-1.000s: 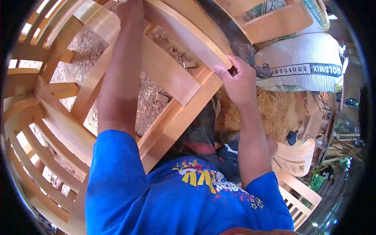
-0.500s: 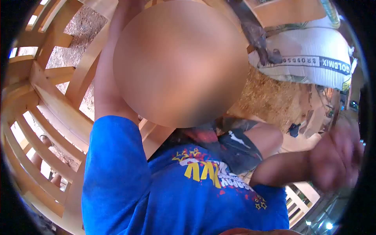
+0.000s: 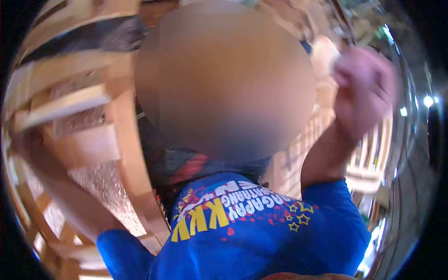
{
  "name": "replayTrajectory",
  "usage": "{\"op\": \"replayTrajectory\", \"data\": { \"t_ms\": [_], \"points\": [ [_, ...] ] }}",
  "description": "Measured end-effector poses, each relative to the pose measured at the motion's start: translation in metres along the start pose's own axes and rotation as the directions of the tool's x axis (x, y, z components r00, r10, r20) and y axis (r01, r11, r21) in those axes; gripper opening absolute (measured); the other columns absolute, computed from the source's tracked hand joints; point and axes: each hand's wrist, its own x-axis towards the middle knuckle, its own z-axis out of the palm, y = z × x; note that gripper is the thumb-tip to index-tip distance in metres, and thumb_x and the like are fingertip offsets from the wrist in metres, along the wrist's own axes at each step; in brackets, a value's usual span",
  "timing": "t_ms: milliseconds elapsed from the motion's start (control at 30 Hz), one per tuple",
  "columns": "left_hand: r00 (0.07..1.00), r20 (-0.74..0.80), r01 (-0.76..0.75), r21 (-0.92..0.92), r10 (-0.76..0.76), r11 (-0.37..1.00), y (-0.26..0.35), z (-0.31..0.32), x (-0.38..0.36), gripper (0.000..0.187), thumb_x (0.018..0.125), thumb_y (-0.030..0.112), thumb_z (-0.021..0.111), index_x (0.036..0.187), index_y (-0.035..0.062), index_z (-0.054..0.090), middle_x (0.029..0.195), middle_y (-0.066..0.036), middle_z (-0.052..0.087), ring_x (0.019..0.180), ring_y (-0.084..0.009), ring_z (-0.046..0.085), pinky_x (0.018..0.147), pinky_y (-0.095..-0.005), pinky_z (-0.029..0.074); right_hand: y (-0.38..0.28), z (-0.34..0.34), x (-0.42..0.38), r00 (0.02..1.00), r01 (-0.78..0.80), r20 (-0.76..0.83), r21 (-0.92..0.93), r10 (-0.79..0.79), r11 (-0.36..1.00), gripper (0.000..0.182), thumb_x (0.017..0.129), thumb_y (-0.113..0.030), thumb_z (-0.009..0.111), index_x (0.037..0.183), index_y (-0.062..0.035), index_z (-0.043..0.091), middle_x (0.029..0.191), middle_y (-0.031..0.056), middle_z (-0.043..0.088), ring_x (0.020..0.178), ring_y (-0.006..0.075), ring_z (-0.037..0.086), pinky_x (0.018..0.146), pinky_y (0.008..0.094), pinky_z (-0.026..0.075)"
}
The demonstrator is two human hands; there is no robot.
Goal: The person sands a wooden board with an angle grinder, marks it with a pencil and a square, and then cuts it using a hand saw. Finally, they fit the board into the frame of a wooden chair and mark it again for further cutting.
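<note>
My left hand (image 3: 25,140) reaches out at the left edge of the head view, among wooden slats. It is dark and blurred, so its fingers cannot be made out. Closest to it is a pale wooden slat (image 3: 65,106) of a slatted wooden frame (image 3: 126,154); whether the hand touches it does not show. Raised at the upper right, my right hand (image 3: 366,88) is smeared by motion. Its fingers look curled in, and anything inside them is hidden. A large blurred disc covers the middle of the view.
More slatted wooden furniture (image 3: 373,144) stands at the right, behind my right forearm. A dark strip (image 3: 79,39) crosses the wood at the upper left. Speckled ground (image 3: 112,193) shows through the frame. Bright lamps (image 3: 428,101) shine at the far right.
The view has swung, and the white sack is out of sight. My left arm now stretches to the left instead of upward. My right hand has gone from lower right to upper right.
</note>
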Motion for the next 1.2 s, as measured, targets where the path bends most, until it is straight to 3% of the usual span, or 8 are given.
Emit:
{"op": "replayTrajectory", "data": {
  "t_ms": [100, 333, 667, 800, 933, 1033, 1100, 1200],
  "points": [
    [1.000, -0.011, 0.015, 0.076, -0.015, 0.997, -0.005, 0.003, 0.017, 0.032, 0.097, 0.038, 0.069, 0.112, 0.0107, 0.064, 0.102, -0.014, 0.067, 0.092, -0.0322, 0.066, 0.081, -0.0525, 0.058, 0.055, -0.075, -0.055, 0.874, -0.459, -0.158, -0.579, 0.460, 0.674, 0.021, 0.095, -0.018, 0.078, 0.107, -0.0016, 0.076, 0.086, 0.0014, 0.074, 0.078, 0.0083, 0.067, 0.071, 0.0271, 0.056],
    [1.000, 0.005, 0.021, 0.165, -0.022, 0.986, -0.009, 0.005, 0.030, 0.032, 0.096, 0.036, 0.068, 0.116, 0.0118, 0.064, 0.110, -0.016, 0.067, 0.101, -0.0342, 0.066, 0.088, -0.0554, 0.057, 0.111, -0.201, -0.253, 0.354, -0.288, -0.078, -0.957, 0.932, 0.029, 0.029, 0.091, -0.028, 0.072, 0.104, -0.0031, 0.074, 0.103, 0.0227, 0.073, 0.099, 0.0419, 0.069, 0.090, 0.0495, 0.055],
    [0.987, 0.160, -0.008, -0.107, 0.025, 0.994, 0.015, -0.019, 0.012, 0.037, 0.095, 0.035, 0.069, 0.122, 0.0114, 0.062, 0.121, -0.018, 0.065, 0.115, -0.0364, 0.064, 0.098, -0.0570, 0.056, 0.168, -0.231, -0.327, 0.673, -0.150, 0.221, -0.894, 0.706, 0.422, 0.016, 0.090, -0.016, 0.063, 0.098, -0.0039, 0.070, 0.099, 0.0240, 0.071, 0.093, 0.0425, 0.068, 0.083, 0.0507, 0.056],
    [0.932, 0.273, -0.177, -0.227, 0.237, 0.958, 0.006, -0.025, 0.000, 0.038, 0.097, 0.037, 0.073, 0.119, 0.0083, 0.061, 0.108, -0.011, 0.065, 0.095, -0.0311, 0.067, 0.078, -0.0516, 0.061, 0.152, -0.208, -0.216, 0.728, -0.304, -0.119, -0.939, 0.675, 0.162, 0.014, 0.095, -0.010, 0.057, 0.103, -0.0009, 0.063, 0.084, 0.0175, 0.065, 0.076, 0.0304, 0.064, 0.076, 0.0412, 0.054],
    [0.979, -0.004, -0.198, -0.221, 0.203, 0.955, -0.001, 0.050, -0.032, 0.025, 0.103, 0.035, 0.067, 0.106, 0.0112, 0.062, 0.084, -0.009, 0.065, 0.071, -0.0256, 0.067, 0.065, -0.0450, 0.060, 0.068, -0.071, -0.095, 0.678, -0.440, 0.075, -0.756, 0.731, 0.485, 0.013, 0.102, -0.012, 0.058, 0.111, -0.0027, 0.060, 0.074, 0.0015, 0.051, 0.062, 0.0080, 0.050, 0.061, 0.0265, 0.047],
    [0.929, -0.355, -0.193, -0.222, 0.105, 0.956, 0.013, 0.086, -0.053, 0.025, 0.104, 0.035, 0.065, 0.104, 0.0108, 0.061, 0.082, -0.006, 0.065, 0.071, -0.0212, 0.066, 0.064, -0.0385, 0.059, 0.059, 0.006, -0.071, 0.762, -0.243, 0.314, -0.673, 0.567, 0.699, 0.019, 0.100, -0.014, 0.066, 0.113, -0.0021, 0.070, 0.084, 0.0069, 0.067, 0.076, 0.0149, 0.063, 0.071, 0.0322, 0.052],
    [0.865, -0.008, -0.499, -0.113, 0.501, 0.859, 0.004, 0.065, -0.037, 0.026, 0.105, 0.036, 0.065, 0.103, 0.0105, 0.062, 0.080, -0.005, 0.064, 0.071, -0.0212, 0.066, 0.059, -0.0368, 0.058, 0.064, 0.070, -0.070, 0.816, -0.064, 0.454, -0.546, 0.359, 0.835, 0.018, 0.095, -0.013, 0.073, 0.109, -0.0023, 0.077, 0.098, 0.0103, 0.076, 0.091, 0.0191, 0.070, 0.083, 0.0351, 0.055],
    [0.936, -0.323, -0.160, -0.039, 0.139, 0.986, 0.028, 0.087, -0.058, 0.046, 0.095, 0.032, 0.071, 0.125, -0.0001, 0.057, 0.107, -0.013, 0.065, 0.098, -0.0301, 0.068, 0.085, -0.0494, 0.059, 0.037, 0.157, -0.078, 0.841, -0.125, 0.466, -0.328, 0.275, 0.937, 0.018, 0.092, -0.009, 0.077, 0.107, -0.0012, 0.076, 0.097, 0.0102, 0.075, 0.089, 0.0179, 0.070, 0.084, 0.0325, 0.055]
  ]
}}
